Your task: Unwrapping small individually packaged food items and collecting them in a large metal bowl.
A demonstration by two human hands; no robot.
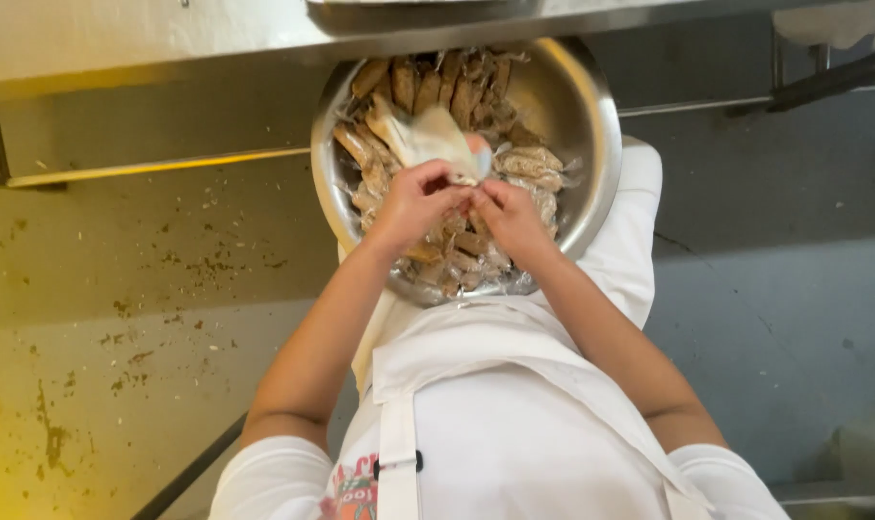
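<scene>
**Two hands pinch a wrapped piece over a full steel bowl**

The person looks straight down at a round steel bowl [591, 144] that rests against the white apron [514, 424], below the front edge of a steel worktop [149, 48]. The bowl is full of brown pieces wrapped in clear plastic [457, 87]; they lie in rows at the far side and in a loose pile at the near side.

The left hand [413, 202] and the right hand [510, 217] meet over the middle of the bowl, very close to each other. The fingers of both hands are pressed together and pinch one end of a pale wrapped piece [423, 135]. This piece stands out from the fingertips toward the far side of the bowl and is lifted a little above the other pieces. The thumb of the left hand lies on top of the wrapping. The exact grip of the right fingers is partly hidden behind the left hand.

Under the bowl and the arms there is a grey floor [784, 318], with brown stains and crumbs on its left part.
</scene>
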